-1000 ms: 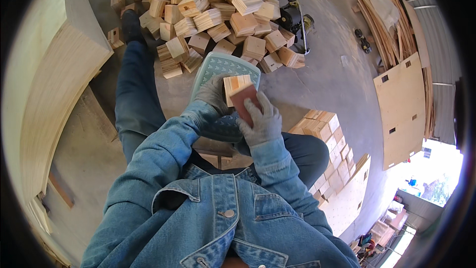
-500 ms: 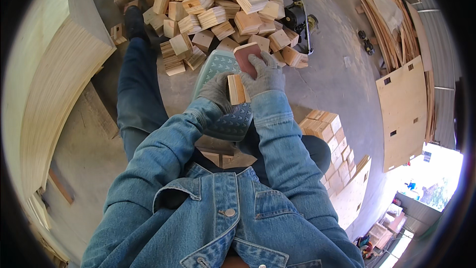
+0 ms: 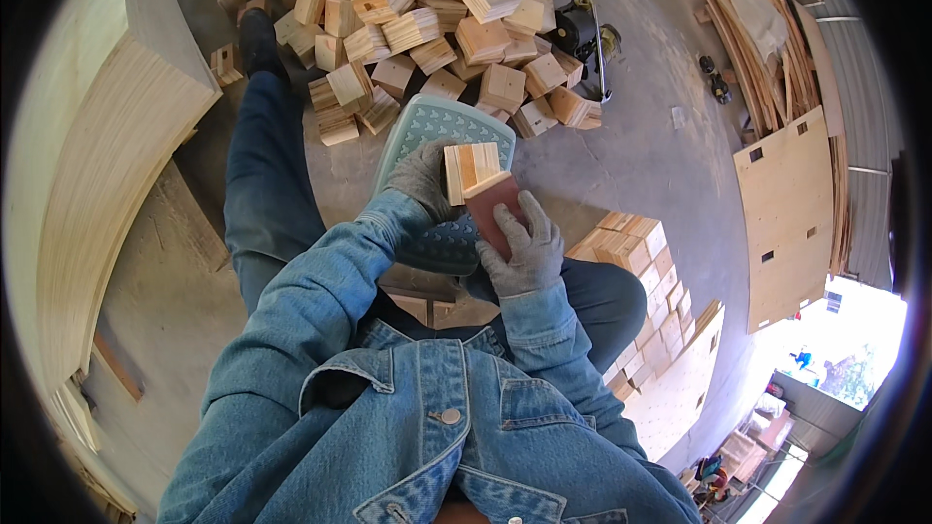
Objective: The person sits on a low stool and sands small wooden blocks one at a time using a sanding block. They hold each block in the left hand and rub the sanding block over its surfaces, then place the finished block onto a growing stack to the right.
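Observation:
My left hand (image 3: 419, 177), in a grey glove, is closed round a plywood block (image 3: 474, 165) with striped layered edges, held above a pale green plastic stool (image 3: 456, 116). In my gloved right hand (image 3: 524, 254) is a flat sanding block (image 3: 493, 206) with a reddish-brown face and a pale wooden edge. The sanding block's upper edge meets the near right corner of the plywood block. My left fingers are partly hidden behind the plywood block. The stool's patterned top shows between and beyond my hands.
A loose heap of wooden blocks (image 3: 388, 19) lies ahead, beside a black machine with a metal bar (image 3: 585, 34). Blocks stand neatly stacked (image 3: 660, 291) at my right knee. Tall plywood sheets (image 3: 116, 136) rise at left; slotted panels (image 3: 791, 223) lean at far right.
My right hand has drawn the sanding block back toward me and lower, from beyond the plywood block to its near side. The plywood block has turned slightly, showing more of its striped edge.

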Motion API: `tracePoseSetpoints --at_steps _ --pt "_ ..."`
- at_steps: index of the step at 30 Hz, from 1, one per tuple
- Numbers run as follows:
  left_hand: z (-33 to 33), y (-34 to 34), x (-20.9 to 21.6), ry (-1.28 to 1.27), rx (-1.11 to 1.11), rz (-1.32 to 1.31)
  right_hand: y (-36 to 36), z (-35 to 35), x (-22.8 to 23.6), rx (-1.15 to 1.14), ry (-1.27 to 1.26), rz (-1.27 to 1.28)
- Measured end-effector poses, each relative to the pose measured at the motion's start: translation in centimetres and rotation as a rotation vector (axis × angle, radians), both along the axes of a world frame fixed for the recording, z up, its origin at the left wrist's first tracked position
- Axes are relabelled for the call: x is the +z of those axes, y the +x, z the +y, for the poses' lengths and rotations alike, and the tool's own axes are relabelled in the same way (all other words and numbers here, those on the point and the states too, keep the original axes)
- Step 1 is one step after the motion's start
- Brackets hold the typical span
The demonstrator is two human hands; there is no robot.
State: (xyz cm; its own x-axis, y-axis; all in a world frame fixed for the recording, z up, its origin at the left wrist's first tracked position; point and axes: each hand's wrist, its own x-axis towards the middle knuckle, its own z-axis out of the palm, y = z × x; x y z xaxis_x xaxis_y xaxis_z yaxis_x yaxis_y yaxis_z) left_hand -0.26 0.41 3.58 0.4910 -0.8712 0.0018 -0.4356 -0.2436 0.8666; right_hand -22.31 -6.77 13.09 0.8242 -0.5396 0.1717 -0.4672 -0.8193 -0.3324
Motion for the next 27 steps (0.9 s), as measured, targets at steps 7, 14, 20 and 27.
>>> tracePoseSetpoints --at_steps 7,14,20,27 --pt "0.1 -0.3 -0.7 0.024 0.05 0.01 8.8 -4.7 0.4 -0.095 0.004 0.084" --pt "-0.3 -0.1 -1.9 0.023 0.019 0.054 11.6 -7.0 -0.3 -0.159 0.045 0.078" --pt "0.1 -0.1 -1.5 -0.065 0.015 0.082 4.0 -1.9 -0.2 -0.056 0.086 0.032" --pt "-0.1 0.1 -1.1 -0.03 -0.038 0.119 2.6 0.0 0.6 0.045 0.023 0.049"
